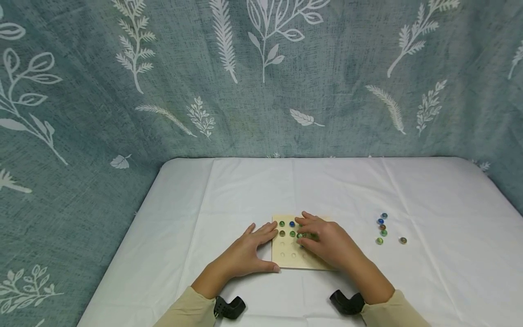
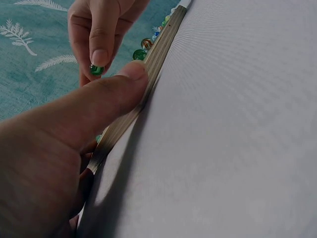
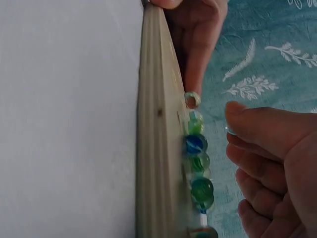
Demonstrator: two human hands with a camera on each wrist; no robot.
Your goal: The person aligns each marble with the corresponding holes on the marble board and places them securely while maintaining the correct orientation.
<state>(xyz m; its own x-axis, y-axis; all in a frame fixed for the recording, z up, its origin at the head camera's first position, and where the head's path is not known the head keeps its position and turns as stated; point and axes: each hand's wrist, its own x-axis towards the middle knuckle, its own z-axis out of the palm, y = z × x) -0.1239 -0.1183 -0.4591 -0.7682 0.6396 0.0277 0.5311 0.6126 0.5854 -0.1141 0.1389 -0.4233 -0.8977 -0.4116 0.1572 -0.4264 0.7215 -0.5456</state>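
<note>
Item: green glass marble (image 2: 96,69), small, hard, light, likely slick and prone to roll, pinched at its sides between right hand (image 1: 327,240) fingers (image 2: 101,37) above the wooden peg board (image 1: 288,256) on the counter (image 1: 408,281); left hand (image 1: 249,252) flat, fingers extended, bracing the board's edge.

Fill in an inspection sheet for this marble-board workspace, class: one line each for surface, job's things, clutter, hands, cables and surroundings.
Surface: table under a white cloth with fold creases.
Job's things: wooden board with dimples, marbles seated in its far rows; a green marble pinched just above it.
Clutter: loose marbles lie in a small group on the cloth, right of the board.
Hands: left hand rests flat, thumb against the board's edge; right hand over the board pinches the green marble.
Cables: nothing seen.
Surroundings: teal curtain with white leaf print behind and beside the table.
</note>
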